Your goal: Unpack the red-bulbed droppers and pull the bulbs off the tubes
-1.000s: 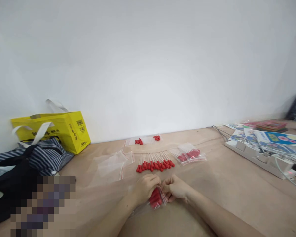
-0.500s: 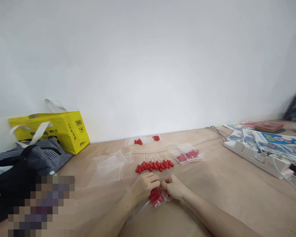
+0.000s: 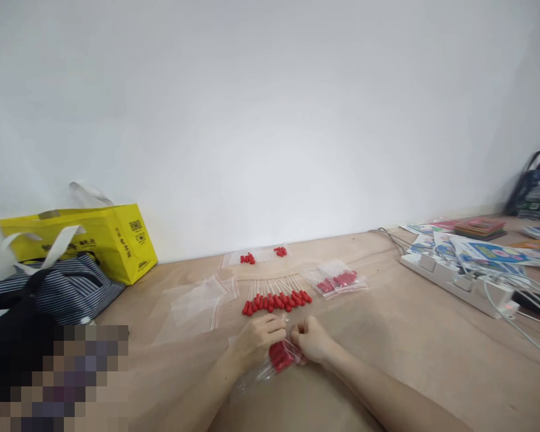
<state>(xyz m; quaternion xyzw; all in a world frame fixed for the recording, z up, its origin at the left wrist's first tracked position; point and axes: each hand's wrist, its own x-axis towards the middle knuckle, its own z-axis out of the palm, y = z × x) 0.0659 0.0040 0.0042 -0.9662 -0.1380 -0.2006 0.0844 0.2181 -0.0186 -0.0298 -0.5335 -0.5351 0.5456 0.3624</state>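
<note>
Both hands are at a clear zip bag (image 3: pixel 261 373) holding red-tipped white sticks (image 3: pixel 281 356) at the table's near side. My left hand (image 3: pixel 261 341) lies over the bag's upper left, fingers curled onto it. At the bag's right end, my right hand (image 3: pixel 312 339) pinches the plastic edge. Just beyond the hands, a row of loose red-tipped sticks (image 3: pixel 276 301) lies side by side, red ends toward me. To its right rest filled zip bags (image 3: pixel 342 279), partly overlapping. Flat zip bags (image 3: pixel 193 305) lie to the left of the row.
Another bag with red-tipped sticks (image 3: pixel 264 257) lies near the wall. At right are a white power strip (image 3: pixel 459 285) with cables and printed sheets (image 3: pixel 490 249). A yellow shopping bag (image 3: pixel 130 243) and a striped bag (image 3: pixel 78 287) stand at left.
The whole view has shifted slightly, so everything sits a little further left. Both hands keep hold of the bag, with hardly any movement of their own.
</note>
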